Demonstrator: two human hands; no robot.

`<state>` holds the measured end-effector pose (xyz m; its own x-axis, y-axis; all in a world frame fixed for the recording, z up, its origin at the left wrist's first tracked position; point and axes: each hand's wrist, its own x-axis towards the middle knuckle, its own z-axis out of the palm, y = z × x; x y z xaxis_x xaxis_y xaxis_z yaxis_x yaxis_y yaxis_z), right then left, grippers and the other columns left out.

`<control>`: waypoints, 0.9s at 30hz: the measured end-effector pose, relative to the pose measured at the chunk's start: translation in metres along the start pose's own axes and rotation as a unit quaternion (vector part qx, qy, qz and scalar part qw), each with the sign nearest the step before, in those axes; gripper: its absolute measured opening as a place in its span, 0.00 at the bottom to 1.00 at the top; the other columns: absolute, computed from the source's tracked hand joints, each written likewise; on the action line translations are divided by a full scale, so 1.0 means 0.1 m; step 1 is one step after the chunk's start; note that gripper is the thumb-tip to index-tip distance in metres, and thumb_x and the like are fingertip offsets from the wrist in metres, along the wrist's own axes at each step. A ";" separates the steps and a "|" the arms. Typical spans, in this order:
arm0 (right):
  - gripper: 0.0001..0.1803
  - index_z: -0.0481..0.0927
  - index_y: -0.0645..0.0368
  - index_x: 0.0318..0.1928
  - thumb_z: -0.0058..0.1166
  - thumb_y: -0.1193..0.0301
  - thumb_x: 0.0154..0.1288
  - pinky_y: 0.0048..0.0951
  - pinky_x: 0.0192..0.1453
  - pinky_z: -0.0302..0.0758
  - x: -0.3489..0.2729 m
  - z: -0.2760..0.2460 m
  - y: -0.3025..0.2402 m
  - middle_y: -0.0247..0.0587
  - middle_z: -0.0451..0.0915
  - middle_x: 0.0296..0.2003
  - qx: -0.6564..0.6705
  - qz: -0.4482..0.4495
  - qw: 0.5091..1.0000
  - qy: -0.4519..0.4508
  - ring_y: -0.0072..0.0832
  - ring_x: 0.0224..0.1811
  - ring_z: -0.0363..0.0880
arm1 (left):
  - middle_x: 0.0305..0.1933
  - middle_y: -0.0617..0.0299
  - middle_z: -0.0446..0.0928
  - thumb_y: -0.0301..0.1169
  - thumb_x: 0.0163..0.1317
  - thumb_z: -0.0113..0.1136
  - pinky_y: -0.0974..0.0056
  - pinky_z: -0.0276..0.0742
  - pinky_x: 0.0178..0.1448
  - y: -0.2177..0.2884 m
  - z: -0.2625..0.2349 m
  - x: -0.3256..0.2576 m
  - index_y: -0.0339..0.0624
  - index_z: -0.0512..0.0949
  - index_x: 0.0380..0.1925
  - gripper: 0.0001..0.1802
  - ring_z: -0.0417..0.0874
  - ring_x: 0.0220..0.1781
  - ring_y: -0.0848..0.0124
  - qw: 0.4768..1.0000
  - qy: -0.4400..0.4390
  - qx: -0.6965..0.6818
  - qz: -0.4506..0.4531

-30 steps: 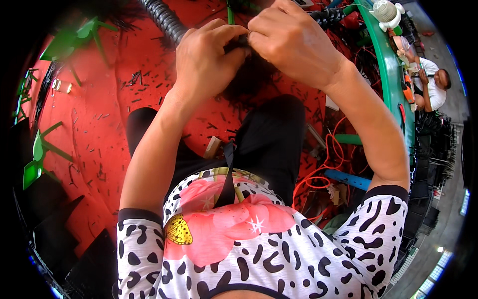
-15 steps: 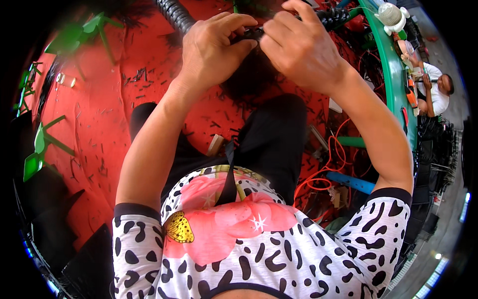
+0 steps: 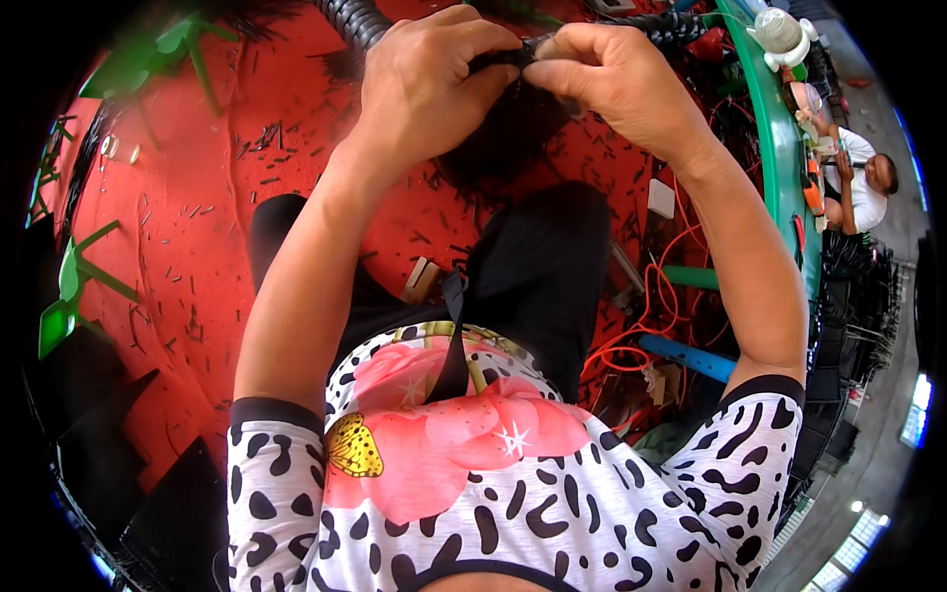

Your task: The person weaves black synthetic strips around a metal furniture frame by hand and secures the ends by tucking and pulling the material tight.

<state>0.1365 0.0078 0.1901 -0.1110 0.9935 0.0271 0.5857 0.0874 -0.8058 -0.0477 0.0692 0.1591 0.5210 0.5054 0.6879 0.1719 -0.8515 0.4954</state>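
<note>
A: What are the hands doing at the far edge of the view?

B: Both are closed around one thing. The left hand (image 3: 429, 84) is curled tight on a thin black cable (image 3: 508, 57), and the right hand (image 3: 617, 84) pinches the same cable just beside it, thumb and forefinger pressed together. The fingertips of the two hands nearly touch.

A: Where does the cable go?

B: To the right it seems to join a black corrugated sleeve (image 3: 661, 25) running far right behind the right hand. Another ribbed black hose (image 3: 355, 20) comes in at the far left, behind the left hand. Whether that is the same piece, I cannot tell.

A: How far along would you judge the work to be?

B: Somewhere in the middle, I think. The red floor (image 3: 178, 227) is littered with short dark offcuts (image 3: 271, 133), and a dark heap of them (image 3: 503, 148) lies just under the hands, so a good deal of trimming looks done. But the cable is gripped in both hands, so this piece is not finished.

A: Anything left waiting?

B: Loose orange wires (image 3: 646, 335) and a blue tube (image 3: 691, 357) lie to the near right, beside the person's black-trousered knee. Along the right runs a green bench (image 3: 779, 168), with another person (image 3: 868, 187) seated beyond it.
</note>
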 end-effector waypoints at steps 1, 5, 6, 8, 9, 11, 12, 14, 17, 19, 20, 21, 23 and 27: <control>0.09 0.79 0.64 0.33 0.60 0.69 0.62 0.20 0.28 0.65 0.01 0.02 -0.04 0.30 0.72 0.20 -0.064 -0.014 0.998 0.008 0.14 0.23 0.66 | 0.29 0.53 0.79 0.21 0.42 0.67 0.56 0.76 0.34 -0.01 -0.01 -0.01 0.36 0.81 0.32 0.12 0.81 0.32 0.53 1.000 0.000 0.002 -0.002; 0.06 0.78 0.64 0.34 0.59 0.75 0.58 0.23 0.29 0.67 -0.01 0.13 -0.38 0.34 0.73 0.22 -0.197 0.109 0.974 0.033 0.19 0.24 0.71 | 0.30 0.52 0.79 0.21 0.43 0.66 0.56 0.76 0.35 -0.06 -0.02 -0.01 0.35 0.81 0.32 0.12 0.81 0.32 0.53 1.000 -0.006 -0.014 0.008; 0.07 0.77 0.65 0.30 0.56 0.73 0.56 0.34 0.37 0.70 0.03 0.10 -0.35 0.45 0.75 0.24 -0.240 0.047 0.969 0.029 0.34 0.29 0.75 | 0.30 0.51 0.79 0.21 0.43 0.66 0.56 0.76 0.35 -0.07 -0.01 -0.01 0.35 0.81 0.32 0.13 0.81 0.32 0.53 1.000 -0.003 -0.022 0.020; 0.10 0.76 0.66 0.25 0.53 0.70 0.55 0.46 0.44 0.73 0.04 0.07 -0.31 0.57 0.78 0.26 -0.283 -0.010 0.959 0.028 0.49 0.34 0.79 | 0.30 0.51 0.79 0.21 0.43 0.65 0.56 0.76 0.35 -0.03 -0.02 0.02 0.34 0.81 0.33 0.13 0.81 0.32 0.52 0.999 -0.015 -0.034 0.007; 0.11 0.76 0.68 0.27 0.54 0.69 0.56 0.46 0.44 0.74 0.04 0.06 -0.31 0.60 0.78 0.28 -0.335 -0.025 0.941 0.026 0.52 0.36 0.79 | 0.31 0.50 0.79 0.20 0.43 0.65 0.56 0.76 0.35 -0.01 -0.02 0.03 0.34 0.81 0.33 0.13 0.81 0.33 0.52 0.999 -0.025 -0.044 -0.008; 0.12 0.77 0.69 0.29 0.54 0.68 0.57 0.46 0.44 0.74 0.07 0.04 -0.31 0.63 0.78 0.30 -0.384 -0.043 0.922 0.021 0.54 0.39 0.79 | 0.31 0.50 0.79 0.20 0.43 0.65 0.56 0.76 0.35 -0.02 -0.02 0.03 0.34 0.81 0.34 0.13 0.81 0.33 0.52 0.999 -0.028 -0.043 -0.006; 0.12 0.77 0.69 0.29 0.54 0.68 0.57 0.46 0.44 0.74 0.08 0.02 -0.31 0.63 0.78 0.30 -0.373 -0.030 0.927 0.003 0.54 0.39 0.79 | 0.31 0.49 0.79 0.20 0.44 0.65 0.56 0.76 0.35 -0.03 -0.01 0.03 0.33 0.81 0.34 0.13 0.81 0.33 0.51 0.999 -0.029 -0.042 -0.004; 0.13 0.77 0.69 0.30 0.54 0.68 0.57 0.46 0.45 0.74 0.11 -0.03 -0.30 0.62 0.78 0.30 -0.362 -0.016 0.932 -0.014 0.54 0.39 0.79 | 0.31 0.49 0.79 0.21 0.44 0.65 0.56 0.76 0.35 -0.14 0.06 0.02 0.33 0.81 0.34 0.13 0.81 0.33 0.51 0.999 -0.019 -0.038 0.022; 0.12 0.77 0.69 0.30 0.54 0.68 0.57 0.47 0.44 0.74 0.10 -0.09 -0.26 0.63 0.78 0.29 -0.350 -0.031 0.936 -0.038 0.55 0.38 0.78 | 0.31 0.50 0.79 0.22 0.45 0.65 0.55 0.76 0.35 -0.08 0.05 0.03 0.34 0.81 0.34 0.12 0.81 0.33 0.51 0.999 -0.019 -0.032 0.025; 0.12 0.77 0.69 0.31 0.53 0.69 0.58 0.47 0.44 0.74 0.07 -0.09 -0.29 0.63 0.78 0.29 -0.355 -0.003 0.933 -0.054 0.55 0.38 0.78 | 0.31 0.50 0.79 0.22 0.45 0.65 0.55 0.76 0.34 -0.04 0.04 0.04 0.34 0.81 0.34 0.12 0.81 0.33 0.51 0.999 -0.026 -0.029 0.004; 0.12 0.77 0.69 0.31 0.53 0.69 0.58 0.47 0.44 0.74 0.05 -0.10 -0.31 0.63 0.78 0.29 -0.355 -0.002 0.933 -0.055 0.55 0.38 0.78 | 0.31 0.50 0.79 0.22 0.45 0.64 0.55 0.76 0.34 -0.03 0.04 0.04 0.34 0.81 0.34 0.12 0.81 0.32 0.52 0.999 -0.030 -0.018 0.012; 0.12 0.77 0.69 0.31 0.52 0.69 0.58 0.47 0.44 0.74 0.04 -0.10 -0.32 0.63 0.78 0.29 -0.365 -0.005 0.929 -0.065 0.55 0.39 0.78 | 0.31 0.51 0.79 0.22 0.46 0.64 0.54 0.75 0.33 -0.02 0.04 0.04 0.34 0.81 0.34 0.12 0.81 0.32 0.52 0.999 -0.033 -0.006 0.020; 0.12 0.77 0.70 0.31 0.52 0.70 0.58 0.47 0.43 0.74 0.02 -0.10 -0.31 0.64 0.78 0.29 -0.375 -0.007 0.924 -0.074 0.56 0.39 0.78 | 0.31 0.51 0.79 0.22 0.46 0.64 0.54 0.75 0.33 0.00 0.05 0.02 0.35 0.81 0.34 0.12 0.80 0.32 0.52 0.999 -0.027 -0.009 0.039; 0.13 0.76 0.70 0.28 0.53 0.69 0.59 0.42 0.39 0.73 0.10 -0.19 -0.32 0.59 0.76 0.25 -0.313 -0.021 0.940 -0.134 0.49 0.32 0.78 | 0.30 0.51 0.79 0.22 0.46 0.63 0.55 0.75 0.34 -0.08 0.08 -0.03 0.35 0.81 0.35 0.13 0.80 0.32 0.53 0.998 -0.042 0.006 0.042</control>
<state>0.1318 0.0168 0.2272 -0.2944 0.9412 -0.1657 0.9242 0.2363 -0.3000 -0.0437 0.0736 0.1489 0.6015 0.4186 0.6804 0.1338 -0.8925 0.4308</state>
